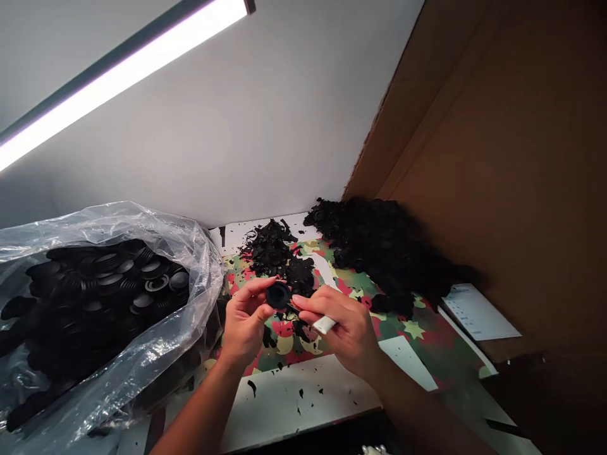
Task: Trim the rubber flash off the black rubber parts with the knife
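A round black part [278, 294] is held in front of the body, above a patterned cloth [414, 330], near the middle of the view. The part is gripped at its left edge by the left hand [246, 319], between thumb and fingers, with its recessed face turned toward the camera. A tool [325, 325] is grasped in the right hand [344, 325]; its pale handle end is seen projecting below the fingers, while its working end is directed at the part's right edge. Whether the edge is touched by the tip cannot be told, as the tip is too small to make out. Behind the hands, a pile of black scraps [272, 243] is noted on the cloth, and a larger dark heap [379, 246] is found to the right, against a cardboard panel [497, 158]. Loose bits are scattered over the white surface [279, 404] nearest the body. At left, many round black pieces [109, 278] are contained in a clear plastic bag [211, 259], its mouth open. A printed sheet [481, 313] is observed at far right, and the area is lit by a tube lamp [142, 63].
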A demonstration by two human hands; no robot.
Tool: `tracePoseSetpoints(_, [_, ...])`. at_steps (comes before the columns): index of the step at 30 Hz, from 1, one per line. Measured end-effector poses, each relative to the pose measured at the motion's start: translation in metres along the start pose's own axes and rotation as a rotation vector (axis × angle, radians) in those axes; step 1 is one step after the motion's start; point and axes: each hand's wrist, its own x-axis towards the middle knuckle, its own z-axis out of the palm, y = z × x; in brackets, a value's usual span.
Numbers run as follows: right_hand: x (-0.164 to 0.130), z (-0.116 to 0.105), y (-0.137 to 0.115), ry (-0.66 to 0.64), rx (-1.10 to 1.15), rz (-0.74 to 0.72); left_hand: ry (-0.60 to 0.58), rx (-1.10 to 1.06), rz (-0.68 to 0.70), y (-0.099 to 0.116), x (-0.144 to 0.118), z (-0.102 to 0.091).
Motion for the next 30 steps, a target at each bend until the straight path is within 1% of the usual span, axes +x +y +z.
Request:
tracePoseSetpoints(5, [-0.001,0.002,-0.004,-0.045,-0.11,-0.077,0.029,0.016,-0.016,-0.003,0.0,-0.003])
tracePoseSetpoints(11, [0.0,0.006,-0.003,-0.073,-0.264,-0.15,0.014,0.035,-0.012,-0.006,-0.001,-0.007])
tracePoseSetpoints(20, [-0.001,0.009,-0.001,-0.069,-0.304,-0.163,0.04,0.044,-0.03,-0.007,-0.003,-0.007])
tracePoseSetpoints(25, [0.0,0.007,0.0,-0.078,-0.342,-0.215,0.049,0.014,-0.064,-0.004,-0.002,-0.003])
tracePoseSetpoints(30, [0.002,0.01,0.0,-0.049,-0.417,-0.251,0.071,0.011,-0.049,0.0,-0.001,0.002])
